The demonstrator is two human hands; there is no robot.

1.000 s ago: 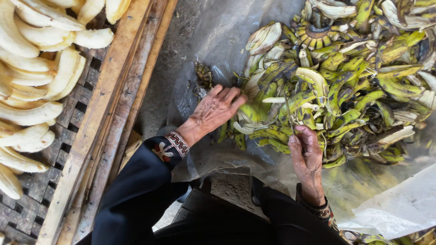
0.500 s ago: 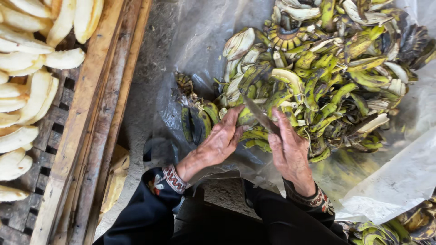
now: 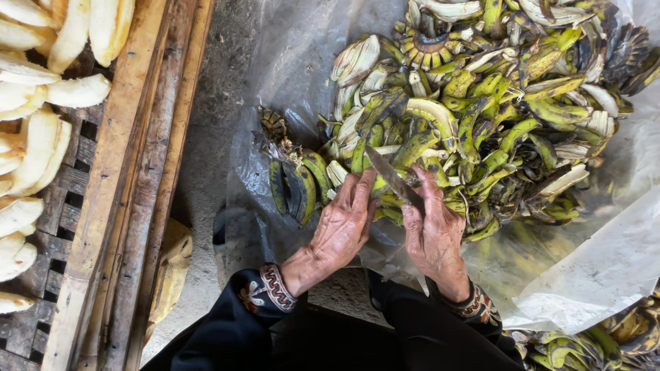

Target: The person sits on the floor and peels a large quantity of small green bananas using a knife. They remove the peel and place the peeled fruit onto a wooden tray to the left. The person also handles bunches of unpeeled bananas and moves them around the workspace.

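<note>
We see a knife [image 3: 392, 177] gripped in the right hand [image 3: 433, 233], its blade slanting up-left over the left hand [image 3: 344, 227], which closes on a green banana [image 3: 385, 196]. Beyond both hands lies the peel heap [image 3: 509, 103]; peeled bananas [image 3: 41, 137] far left.

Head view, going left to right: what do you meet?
Peeled bananas → wooden frame → left hand → knife → right hand → pile of green banana peels → clear plastic sheet.
</note>
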